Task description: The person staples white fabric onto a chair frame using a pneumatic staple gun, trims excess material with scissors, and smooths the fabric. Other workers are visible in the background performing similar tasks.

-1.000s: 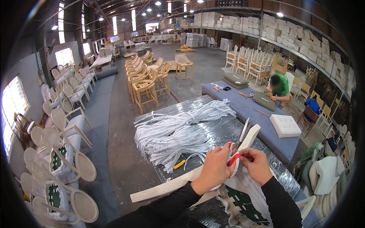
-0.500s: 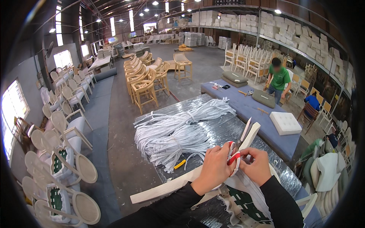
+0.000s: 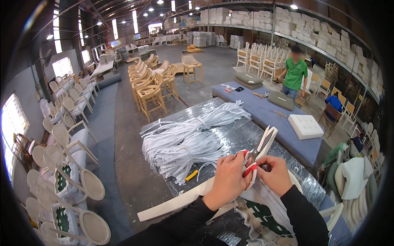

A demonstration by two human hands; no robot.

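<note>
A pair of scissors (image 3: 263, 144) with red and white handles points up and away, its blades slightly apart. My left hand (image 3: 230, 176) is closed around the handles. Close beside them my right hand (image 3: 277, 175) pinches the upper end of a white fabric strip (image 3: 269, 196), partly hidden by the fingers. The strip hangs down over an upturned chair seat with dark green webbing (image 3: 266, 217) and ruffled pale cloth at its edge. A pale wooden chair leg (image 3: 174, 201) sticks out to the left under my left forearm.
Bundles of white strips (image 3: 186, 143) lie on the plastic-wrapped table (image 3: 242, 137), with a yellow cutter (image 3: 191, 175) nearby. Right of it stands a blue-covered table (image 3: 262, 107) bearing cushions and a hammer. A person in a green shirt (image 3: 296, 74) stands behind it. Chairs (image 3: 92, 184) line the left side.
The scissor blades have opened a little, while both hands stay close together. Across the blue table, the person in green has straightened up. My view has shifted slightly.
</note>
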